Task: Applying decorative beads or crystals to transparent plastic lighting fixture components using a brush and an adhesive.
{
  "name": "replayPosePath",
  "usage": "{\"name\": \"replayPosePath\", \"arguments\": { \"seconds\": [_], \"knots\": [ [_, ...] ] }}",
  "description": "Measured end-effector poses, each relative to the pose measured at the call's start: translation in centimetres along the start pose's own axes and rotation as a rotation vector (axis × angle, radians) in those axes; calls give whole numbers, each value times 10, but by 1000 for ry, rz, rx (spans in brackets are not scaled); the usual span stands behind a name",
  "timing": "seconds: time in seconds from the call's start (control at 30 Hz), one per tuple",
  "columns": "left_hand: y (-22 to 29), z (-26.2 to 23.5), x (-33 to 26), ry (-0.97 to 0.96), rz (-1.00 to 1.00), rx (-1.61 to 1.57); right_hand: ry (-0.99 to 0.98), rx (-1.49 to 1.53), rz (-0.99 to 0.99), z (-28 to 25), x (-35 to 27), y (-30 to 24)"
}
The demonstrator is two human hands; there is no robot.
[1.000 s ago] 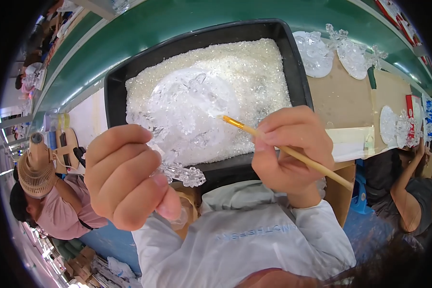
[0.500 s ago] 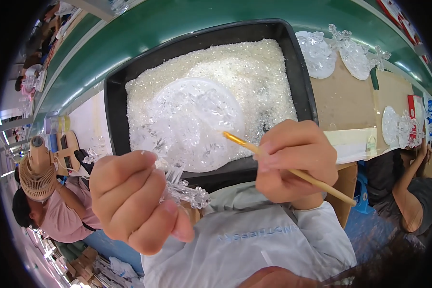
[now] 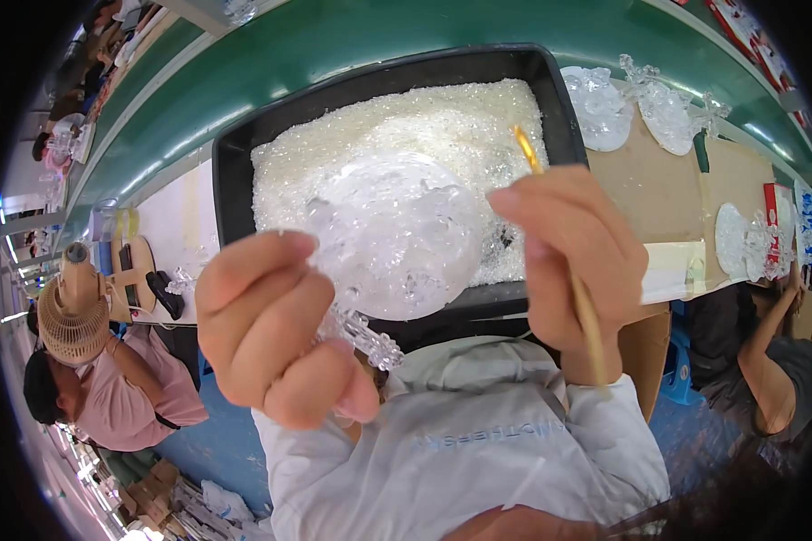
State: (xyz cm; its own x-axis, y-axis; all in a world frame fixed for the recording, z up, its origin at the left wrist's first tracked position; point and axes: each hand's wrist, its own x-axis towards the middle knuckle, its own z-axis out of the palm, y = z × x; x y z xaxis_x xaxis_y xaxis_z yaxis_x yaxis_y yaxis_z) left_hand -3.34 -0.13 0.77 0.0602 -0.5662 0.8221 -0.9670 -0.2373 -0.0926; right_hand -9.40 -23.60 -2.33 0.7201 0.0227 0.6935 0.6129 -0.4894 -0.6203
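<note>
My left hand [image 3: 266,329] is closed around a clear plastic ornament. The ornament's round, whitish disc [image 3: 401,243], covered in lumpy glassy shapes, tilts over the tray. A clear beaded part [image 3: 370,341] sticks out below my fingers; where it joins the disc is hidden. In my right hand [image 3: 582,261] is a slim paintbrush [image 3: 588,325] with a wooden handle and gold ferrule. The brush points up and away, apart from the disc. Beneath the ornament lies a black tray [image 3: 235,194] of sparkling clear granules [image 3: 334,135].
Similar clear ornaments [image 3: 600,108] lie on the cardboard [image 3: 659,198] at the right. A green surface [image 3: 370,41] runs behind the tray. Left are a black object [image 3: 164,293] and a tan fan [image 3: 70,316]. People sit at left [image 3: 122,388] and right [image 3: 776,361].
My right hand has swung the brush from pointing at the disc to upright, away from it. My left hand and the ornament have shifted slightly right, with the disc tilted more.
</note>
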Motion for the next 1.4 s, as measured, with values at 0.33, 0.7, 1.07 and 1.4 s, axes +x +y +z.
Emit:
{"name": "replayPosePath", "arguments": {
  "seconds": [0.33,0.7,1.07,1.4],
  "knots": [
    [-48,5,-1,-37,23,-153,-288,-188,-46,4,24,-1],
    [-29,28,7,-3,-916,-648,-19,-313,-45,15,22,6],
    [-21,27,-9,200,-716,-466,427,271,-167,31,-50,-5],
    [6,25,-1,330,-929,-414,109,175,-143,29,-40,-1]
  ]
}}
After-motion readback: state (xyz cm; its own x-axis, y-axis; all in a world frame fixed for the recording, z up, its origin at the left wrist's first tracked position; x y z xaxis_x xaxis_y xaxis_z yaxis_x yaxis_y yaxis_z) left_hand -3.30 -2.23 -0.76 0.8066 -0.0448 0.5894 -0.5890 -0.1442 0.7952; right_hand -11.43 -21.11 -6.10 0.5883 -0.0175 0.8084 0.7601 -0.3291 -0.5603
